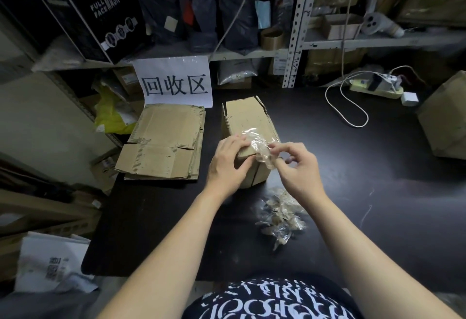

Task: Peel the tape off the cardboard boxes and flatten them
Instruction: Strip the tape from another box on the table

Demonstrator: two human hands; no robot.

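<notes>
We read the box [248,127] as set at the middle of the dark table [353,167], directly at 12 o'clock from the person, so both hands reach its near end without stretching. The left hand [230,165] sits on that near end from 9 o'clock, fingers bent over the top edge and gripping the cardboard, which we judge is there to pin the box against the pull. The right hand [295,167], at 3 o'clock of the box, has thumb and fingertips pinched together on a crumpled strip of clear tape [261,151], the other fingers loosely curled; the strip's far end looks stuck to the box top. A stack [164,142] of flat boxes lies at 9 o'clock of the box, under a paper sign [176,81], likely as the drop spot for finished ones. A pile [281,215] of peeled scraps lies at 5 o'clock, near the right hand, handy for discarding. We judge 1 box is in hand, not yet flattened.
</notes>
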